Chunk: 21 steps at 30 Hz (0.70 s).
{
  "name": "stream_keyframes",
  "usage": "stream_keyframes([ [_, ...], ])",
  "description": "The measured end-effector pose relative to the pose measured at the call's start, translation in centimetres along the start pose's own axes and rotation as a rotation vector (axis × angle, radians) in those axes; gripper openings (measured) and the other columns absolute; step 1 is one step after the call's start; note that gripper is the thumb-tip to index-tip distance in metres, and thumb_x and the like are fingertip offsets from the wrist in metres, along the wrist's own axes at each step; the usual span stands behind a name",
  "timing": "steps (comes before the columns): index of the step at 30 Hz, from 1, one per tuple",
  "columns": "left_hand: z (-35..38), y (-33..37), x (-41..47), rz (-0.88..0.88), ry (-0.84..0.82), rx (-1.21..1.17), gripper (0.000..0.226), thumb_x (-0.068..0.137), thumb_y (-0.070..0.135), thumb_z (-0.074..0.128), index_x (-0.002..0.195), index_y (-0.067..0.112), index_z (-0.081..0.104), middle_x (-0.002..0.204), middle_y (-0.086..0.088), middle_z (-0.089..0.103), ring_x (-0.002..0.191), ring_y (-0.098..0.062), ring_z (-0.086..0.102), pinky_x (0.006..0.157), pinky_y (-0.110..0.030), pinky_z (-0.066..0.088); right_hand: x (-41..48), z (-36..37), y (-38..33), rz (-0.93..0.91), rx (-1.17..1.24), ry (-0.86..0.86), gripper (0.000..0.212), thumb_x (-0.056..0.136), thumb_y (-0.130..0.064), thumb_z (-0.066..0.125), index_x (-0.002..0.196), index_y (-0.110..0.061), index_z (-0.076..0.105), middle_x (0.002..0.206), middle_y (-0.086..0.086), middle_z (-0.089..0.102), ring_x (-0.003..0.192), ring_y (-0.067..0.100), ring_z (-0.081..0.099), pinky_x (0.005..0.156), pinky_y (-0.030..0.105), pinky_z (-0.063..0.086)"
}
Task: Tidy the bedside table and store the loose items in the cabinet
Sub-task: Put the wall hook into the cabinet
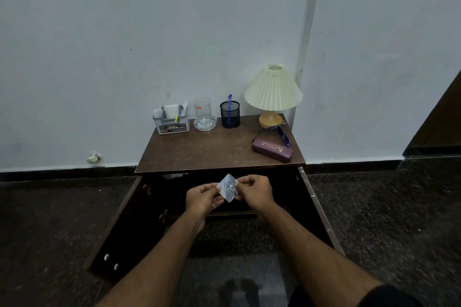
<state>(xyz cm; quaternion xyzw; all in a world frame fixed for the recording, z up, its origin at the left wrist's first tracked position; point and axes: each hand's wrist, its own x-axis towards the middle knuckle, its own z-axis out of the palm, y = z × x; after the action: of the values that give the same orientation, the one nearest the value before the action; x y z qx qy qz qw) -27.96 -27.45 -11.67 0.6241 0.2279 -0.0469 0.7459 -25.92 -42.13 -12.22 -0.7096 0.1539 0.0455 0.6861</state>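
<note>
A small clear square adhesive hook (228,187) with a metal prong is pinched between both hands in front of the open cabinet (159,197). My left hand (203,198) holds its left corner and my right hand (257,192) holds its right edge. Above them is the brown bedside table top (212,152). On it lie a purple glasses case (272,153) and blue sunglasses (283,136) at the right.
At the back of the table stand a grey organiser box (172,121), a glass on a glass coaster (204,114), a black mesh pen cup (230,114) with a blue pen, and a pleated lamp (273,93). Both cabinet doors (117,227) swing outward over the dark floor.
</note>
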Motion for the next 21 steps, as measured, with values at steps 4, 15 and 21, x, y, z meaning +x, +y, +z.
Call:
stream_keyframes([
  [4, -0.1, -1.2, 0.6, -0.024, 0.022, 0.015, 0.012, 0.094, 0.003, 0.064, 0.102, -0.004, 0.069, 0.083, -0.015, 0.075, 0.065, -0.018, 0.072, 0.058, -0.023, 0.059, 0.8, 0.1, 1.5, 0.04, -0.051, -0.022, 0.006, 0.091, -0.009, 0.07, 0.088, -0.004, 0.071, 0.08, 0.017, 0.075, 0.049, 0.012, 0.065, 0.051, 0.027, 0.055],
  [15, 0.4, -4.6, 4.8, -0.075, 0.142, 0.118, 0.019, 0.094, -0.002, 0.06, 0.112, 0.0, 0.066, 0.088, -0.013, 0.072, 0.081, -0.023, 0.07, 0.07, -0.029, 0.06, 4.0, 0.8, 4.8, 0.068, -0.153, 0.056, 0.012, 0.09, 0.003, 0.064, 0.08, -0.003, 0.067, 0.076, 0.02, 0.072, 0.05, 0.02, 0.063, 0.052, 0.029, 0.057],
  [21, 1.9, -6.1, 9.3, -0.174, 0.112, 0.106, 0.03, 0.094, 0.005, 0.061, 0.123, 0.0, 0.062, 0.088, -0.008, 0.069, 0.079, -0.021, 0.067, 0.07, -0.03, 0.057, 8.0, 2.3, 6.7, 0.122, -0.166, 0.083, 0.019, 0.093, -0.011, 0.064, 0.085, 0.002, 0.074, 0.079, 0.016, 0.076, 0.057, 0.023, 0.072, 0.06, 0.034, 0.064],
])
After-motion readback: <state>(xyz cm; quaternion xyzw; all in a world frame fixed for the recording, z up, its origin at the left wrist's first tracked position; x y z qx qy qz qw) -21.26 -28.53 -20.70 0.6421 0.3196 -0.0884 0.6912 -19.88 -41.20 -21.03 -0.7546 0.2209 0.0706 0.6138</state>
